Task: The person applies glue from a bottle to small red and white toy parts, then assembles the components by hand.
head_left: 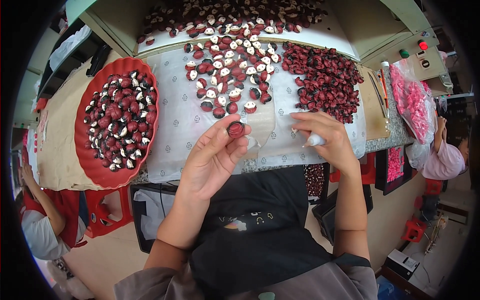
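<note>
My left hand (212, 155) pinches a small dark red, rounded piece (236, 129) between thumb and fingers, raised above the table's near edge. In my right hand (330, 137) is a small white squeeze bottle (316, 140), its narrow tip turned leftward, apart from the red piece. Beyond my left hand, several small doll heads (235, 72) with white faces and dark red and black hair are scattered on the white printed sheet (172, 120). A heap of loose dark red and black hair-like pieces (325, 82) lies beyond my right hand.
At the left stands a red scalloped tray (82, 150) full of doll heads. More heads lie inside an open cabinet (345, 37) at the back. To the right are long thin tools (377, 92) and a clear bag of pink pieces (412, 100). People sit at both sides.
</note>
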